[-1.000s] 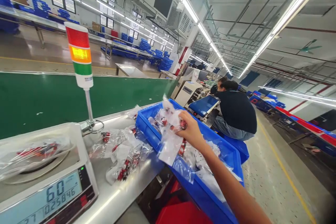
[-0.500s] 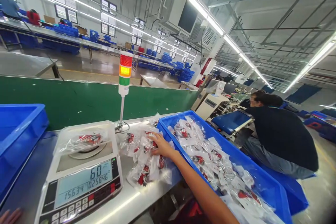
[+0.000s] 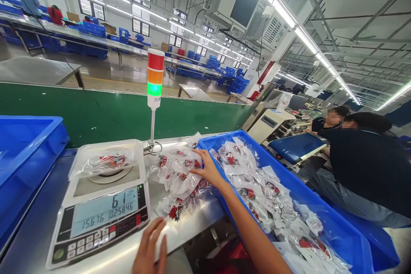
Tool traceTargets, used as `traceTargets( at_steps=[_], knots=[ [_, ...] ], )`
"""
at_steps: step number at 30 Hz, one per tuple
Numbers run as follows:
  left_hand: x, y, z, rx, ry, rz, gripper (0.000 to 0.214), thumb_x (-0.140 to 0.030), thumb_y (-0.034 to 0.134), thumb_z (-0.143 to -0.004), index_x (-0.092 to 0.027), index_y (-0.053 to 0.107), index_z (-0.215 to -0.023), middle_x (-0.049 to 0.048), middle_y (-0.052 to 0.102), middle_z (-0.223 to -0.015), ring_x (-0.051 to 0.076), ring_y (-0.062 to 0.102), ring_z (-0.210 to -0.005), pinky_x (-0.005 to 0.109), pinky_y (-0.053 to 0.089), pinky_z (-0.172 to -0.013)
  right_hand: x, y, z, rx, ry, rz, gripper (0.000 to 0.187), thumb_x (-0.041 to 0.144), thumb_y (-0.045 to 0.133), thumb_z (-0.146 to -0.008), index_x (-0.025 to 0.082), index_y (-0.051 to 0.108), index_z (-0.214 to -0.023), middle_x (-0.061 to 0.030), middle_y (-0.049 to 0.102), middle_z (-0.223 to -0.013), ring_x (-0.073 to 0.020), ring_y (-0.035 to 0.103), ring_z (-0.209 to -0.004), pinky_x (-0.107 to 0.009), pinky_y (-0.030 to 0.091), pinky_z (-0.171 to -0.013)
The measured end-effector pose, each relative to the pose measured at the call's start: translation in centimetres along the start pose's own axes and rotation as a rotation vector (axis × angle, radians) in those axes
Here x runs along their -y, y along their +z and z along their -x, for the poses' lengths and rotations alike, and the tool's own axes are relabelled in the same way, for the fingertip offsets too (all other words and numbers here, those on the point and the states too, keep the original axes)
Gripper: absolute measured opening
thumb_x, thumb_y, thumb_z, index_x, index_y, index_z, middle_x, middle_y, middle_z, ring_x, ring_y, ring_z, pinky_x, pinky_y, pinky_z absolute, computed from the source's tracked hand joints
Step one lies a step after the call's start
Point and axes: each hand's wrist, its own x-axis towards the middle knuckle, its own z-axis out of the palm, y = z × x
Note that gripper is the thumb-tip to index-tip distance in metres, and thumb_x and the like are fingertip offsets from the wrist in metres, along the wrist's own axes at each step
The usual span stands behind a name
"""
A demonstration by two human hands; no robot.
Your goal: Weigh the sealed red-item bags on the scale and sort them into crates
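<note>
My right hand (image 3: 210, 171) reaches over the right side of a pile of clear plastic bags (image 3: 180, 175) on the metal table. Its thumb and fingers are apart, touching the bags; no firm grip shows. Each bag holds a small red and dark item whose kind I cannot make out. My left hand (image 3: 150, 246) is open near the table's front edge, between the scale and the pile, its fingers stretched forward. To the left stands a digital counting scale (image 3: 102, 209) showing 61. One clear bag with red contents (image 3: 111, 160) lies on its pan.
A blue bin (image 3: 359, 239) full of similar bags sits right of the pile. Behind the scale rises a signal tower (image 3: 155, 79), lit green. Another blue bin (image 3: 35, 137) stands at left. A green partition (image 3: 105, 111) runs behind. Co-workers (image 3: 369, 167) are at right.
The scale's count went from 60 to 61, and the tower light from amber to green. My left hand came in from the far left to the table front. The right hand shifted slightly over the pile.
</note>
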Motion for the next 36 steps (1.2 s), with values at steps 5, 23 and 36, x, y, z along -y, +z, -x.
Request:
traceTargets(
  at_steps=[5,23,36],
  knots=[
    [-1.4,8.2,-2.6,0.123,0.336,-0.214,0.048,-0.012,0.044,-0.099,-0.029,0.057,-0.142,0.0031,0.063,-0.144,0.024,0.057,-0.133,0.04,0.053,-0.107,0.5,-0.1,-0.3,-0.095,0.073,-0.153,0.072,0.024,0.084,-0.068,0.03,0.058,-0.136,-0.0085,0.048,-0.137,-0.0279,0.054,-0.129,-0.043,0.051,-0.102],
    [-0.2,10.1,-3.4,0.204,0.194,-0.134,0.042,-0.016,0.053,-0.096,-0.025,0.059,-0.137,0.0078,0.064,-0.142,0.028,0.058,-0.134,0.047,0.055,-0.108,5.0,-4.8,3.8,-0.749,0.328,-0.595,0.047,0.053,0.082,-0.067,0.022,0.067,-0.1,-0.0017,0.069,-0.09,-0.0171,0.062,-0.071,-0.03,0.056,-0.06],
    [-3.2,-0.8,-7.8,-0.035,-0.781,0.321,0.066,-0.081,0.065,-0.071,-0.019,0.077,-0.089,0.0109,0.08,-0.094,0.03,0.075,-0.091,0.039,0.061,-0.083,8.4,1.7,10.5,-0.079,0.373,-0.773,0.044,0.063,0.08,-0.07,0.022,0.07,-0.082,-0.0042,0.073,-0.077,-0.0212,0.067,-0.072,-0.029,0.053,-0.065]
  ],
)
